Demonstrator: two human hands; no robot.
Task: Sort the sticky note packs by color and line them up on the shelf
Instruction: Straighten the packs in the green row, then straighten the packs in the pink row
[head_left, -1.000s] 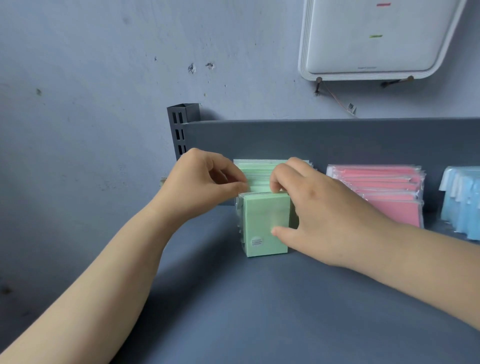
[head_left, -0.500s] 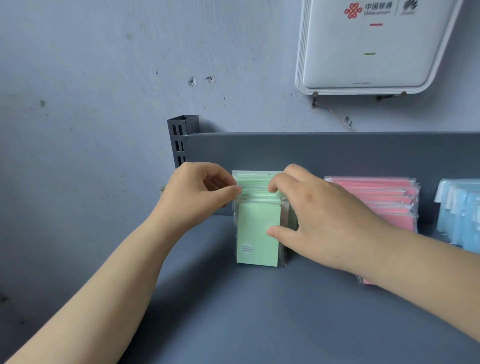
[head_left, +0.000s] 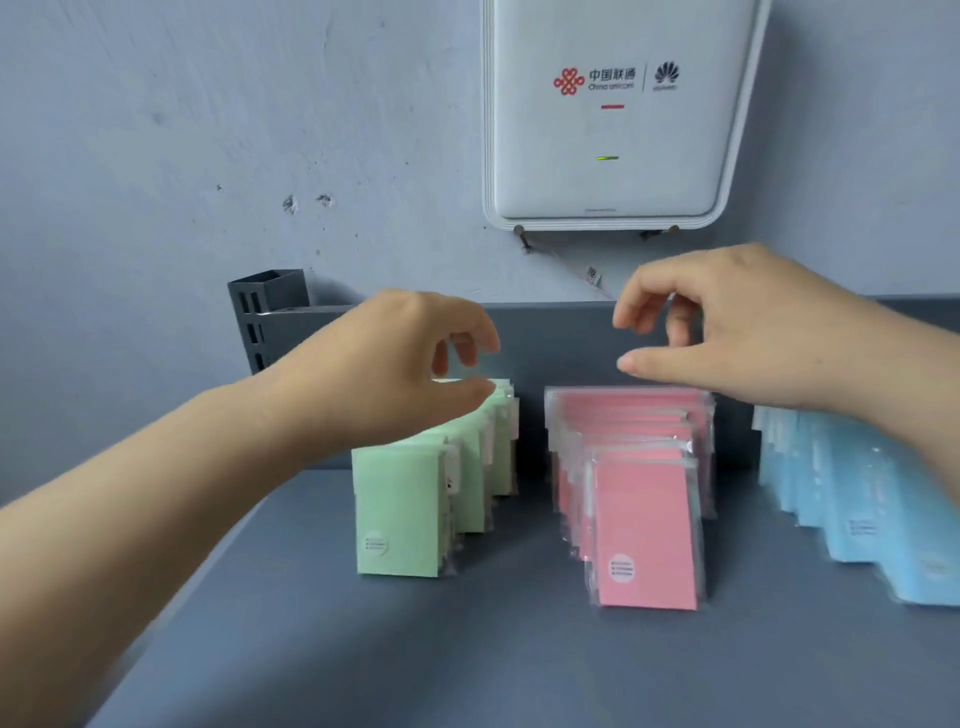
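Three rows of wrapped sticky note packs stand upright on the grey shelf (head_left: 467, 654): green packs (head_left: 400, 514) at the left, pink packs (head_left: 644, 525) in the middle, blue packs (head_left: 872, 504) at the right edge. My left hand (head_left: 395, 364) hovers just above the back of the green row, fingers curled and apart, holding nothing. My right hand (head_left: 727, 332) floats above the back of the pink row, thumb and fingers spread, also empty. My right forearm covers part of the blue row.
The shelf has a low grey back panel (head_left: 561, 338) and a slotted corner post (head_left: 265, 317) at the back left. A white router box (head_left: 613, 114) hangs on the wall above. Bare shelf surface lies in front of the rows.
Both hands let go of the green packs and lifted. My right hand moved right, over the pink row. The view shifted so all three rows show.
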